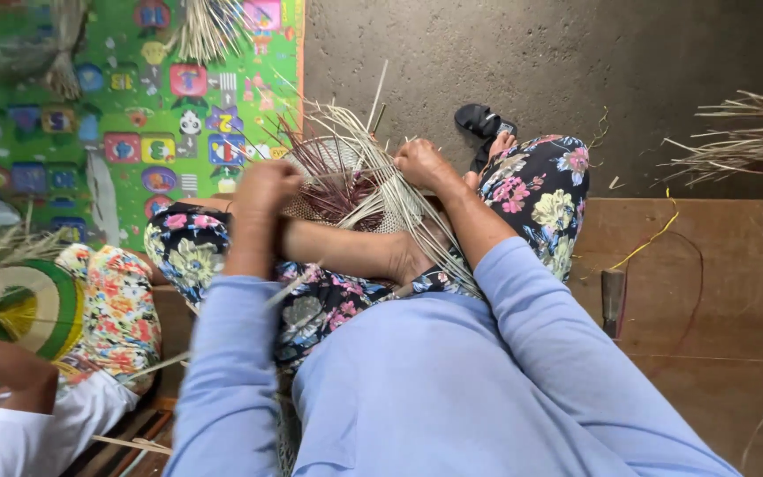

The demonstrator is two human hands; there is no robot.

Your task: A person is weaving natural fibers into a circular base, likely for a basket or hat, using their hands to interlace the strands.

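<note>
On lap: round woven basket (337, 181), stiff pale straw strands; left hand (262, 187) and right hand (421, 163) each closed gripping strands.

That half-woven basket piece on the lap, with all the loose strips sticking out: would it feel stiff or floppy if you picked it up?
The half-woven piece probably feels light, being thin pale and dark red strips. Its woven centre likely holds shape, while the loose strips bend and droop over the knee, so they seem floppy. The left hand and right hand both grip it, suggesting it shifts easily.
</note>
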